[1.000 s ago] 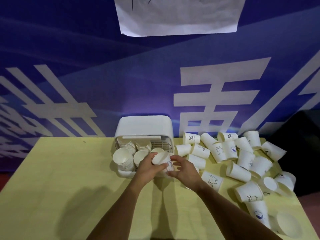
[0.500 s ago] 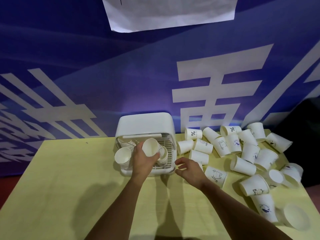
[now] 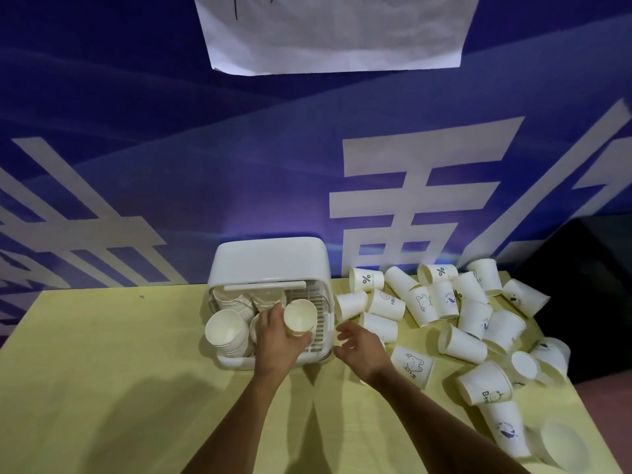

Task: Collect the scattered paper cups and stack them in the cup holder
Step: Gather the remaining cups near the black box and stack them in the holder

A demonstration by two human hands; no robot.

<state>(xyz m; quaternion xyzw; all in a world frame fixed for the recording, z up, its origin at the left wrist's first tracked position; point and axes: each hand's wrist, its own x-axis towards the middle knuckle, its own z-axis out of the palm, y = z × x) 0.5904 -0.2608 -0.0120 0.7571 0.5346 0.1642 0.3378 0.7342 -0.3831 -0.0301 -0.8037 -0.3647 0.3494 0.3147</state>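
White paper cup [image 3: 300,318] in the grip of the left hand [image 3: 278,342], fingers and thumb curled round its wall, mouth tilted up toward the camera, right over the slatted floor of the white cup holder [image 3: 270,260]. In the holder's left side, a nested stack of cups [image 3: 227,331] leaning mouth-forward, with more stacked rims behind it. Right hand [image 3: 362,347] just right of the holder, above the yellow table [image 3: 102,371], fingers spread and loosely bent, holding nothing; close to a fallen cup, but touching or not, impossible to tell. Further right, scattered cups [image 3: 463,345] tipped over in a heap, some plain, some printed with percent signs or little animals. Behind, blue banner [image 3: 171,172] with big white characters, and a sheet of paper [image 3: 335,32] high on it.
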